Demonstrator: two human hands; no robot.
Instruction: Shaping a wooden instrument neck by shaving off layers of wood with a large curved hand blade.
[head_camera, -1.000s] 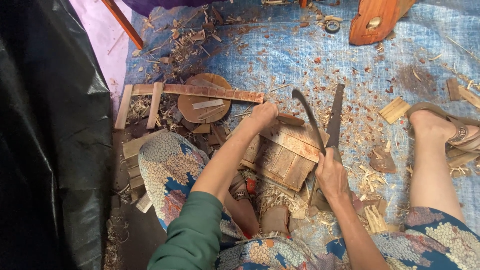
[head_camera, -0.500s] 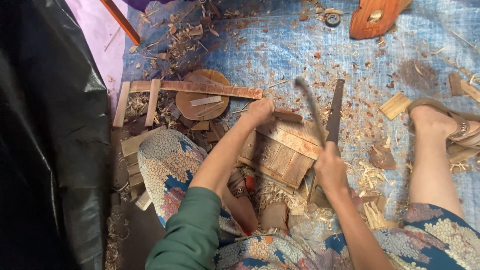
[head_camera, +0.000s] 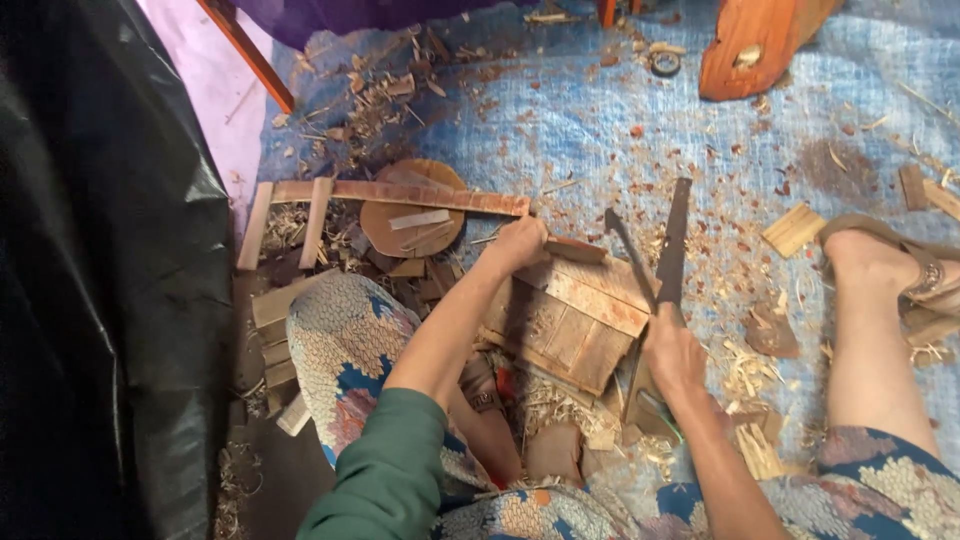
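Change: since the frame half a second back, our view has shifted slightly; both hands stay where they were, the left on the far edge of the wood, the right on the blades.
Left hand (head_camera: 518, 243): we see it at centre frame, fingers curled together over the upper edge of the wooden panel (head_camera: 575, 315), gripping it.
Right hand (head_camera: 672, 352): lower right of centre, fingers wrapped shut around the handles of a curved knife (head_camera: 628, 252) and a flat blade (head_camera: 673, 240); both blades point toward the top of the frame.
Wooden panel: made of short reddish planks joined side by side, lying tilted between our two hands, just left of the blades.
Round board (head_camera: 410, 210): upper left of the panel, with a long slat (head_camera: 400, 192) across it.
Tarp (head_camera: 600, 110): blue, littered with wood shavings (head_camera: 745, 365).
Foot (head_camera: 875, 262): at the right edge, in a sandal.
Black sheet (head_camera: 90, 280): fills the left side.
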